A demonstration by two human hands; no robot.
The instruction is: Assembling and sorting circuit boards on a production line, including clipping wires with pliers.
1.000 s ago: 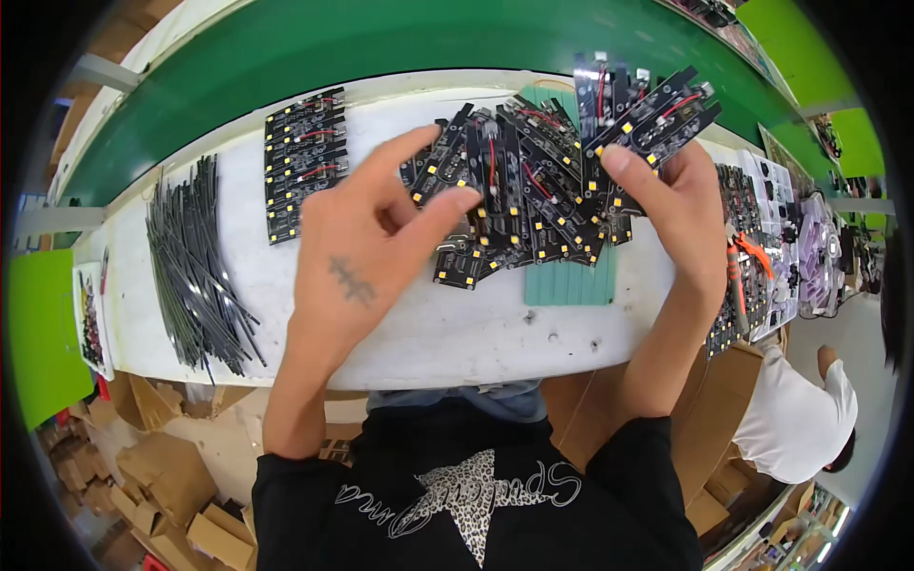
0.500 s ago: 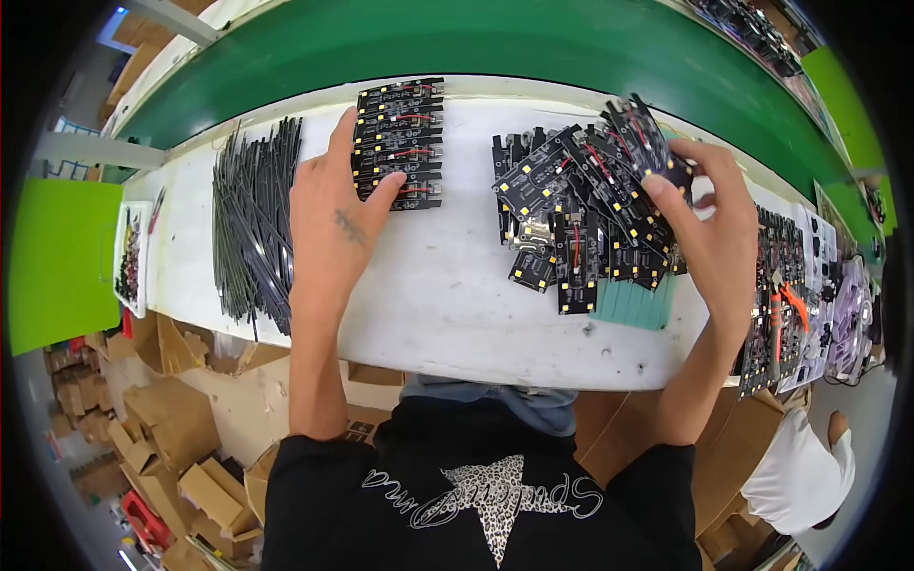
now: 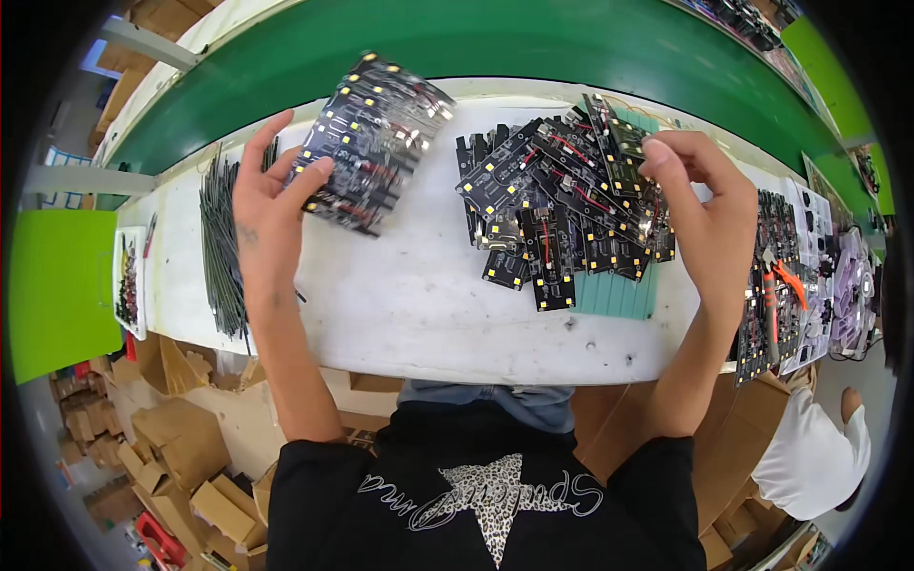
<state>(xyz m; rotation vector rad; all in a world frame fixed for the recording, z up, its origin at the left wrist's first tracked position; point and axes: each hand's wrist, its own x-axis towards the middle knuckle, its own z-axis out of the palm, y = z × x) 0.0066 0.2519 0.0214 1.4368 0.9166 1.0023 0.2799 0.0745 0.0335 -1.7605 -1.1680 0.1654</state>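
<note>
My left hand grips a panel of joined black circuit boards by its left edge, the thumb on top. The panel is tilted and raised above the white table; yellow square parts and red wires show on it, partly blurred. At the right edge of a heap of similar circuit boards is my right hand, fingers curled and thumb apart from them, with nothing visible in it. One board leans on top of the heap close to those fingertips. A green mat lies under the heap.
A bundle of black strips lies left of my left hand. Farther left is a white tray of small parts. More boards and orange-handled pliers lie at the right. A green wall borders the table's back. A person in white is at lower right.
My left hand has lifted the panel off the table and turned it clockwise. My right hand has let go of the board on the heap and drawn slightly away to the right.
</note>
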